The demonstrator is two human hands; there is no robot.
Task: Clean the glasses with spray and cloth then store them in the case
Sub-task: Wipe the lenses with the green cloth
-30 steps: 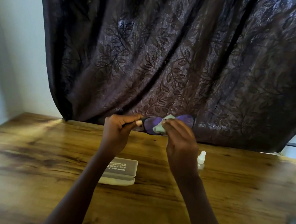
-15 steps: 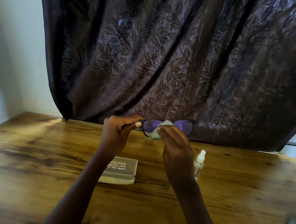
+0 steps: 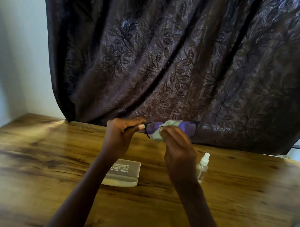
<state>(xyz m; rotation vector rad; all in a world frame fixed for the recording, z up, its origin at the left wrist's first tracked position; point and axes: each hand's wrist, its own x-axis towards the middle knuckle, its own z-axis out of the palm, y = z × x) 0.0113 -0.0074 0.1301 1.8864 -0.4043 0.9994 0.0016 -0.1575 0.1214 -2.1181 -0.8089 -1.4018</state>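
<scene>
The left hand [image 3: 121, 138] holds the glasses [image 3: 172, 129] by one end. The right hand [image 3: 178, 153] pinches the cloth [image 3: 164, 130] on a lens.

case [image 3: 125, 172] left of spray bottle [image 3: 202, 167] on table [image 3: 40, 155], glasses [image 3: 170, 129] above

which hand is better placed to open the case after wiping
Probably the right hand: it pinches only the cloth, easy to drop, while the left hand grips the glasses. The closed case lies on the table between the forearms.
</scene>
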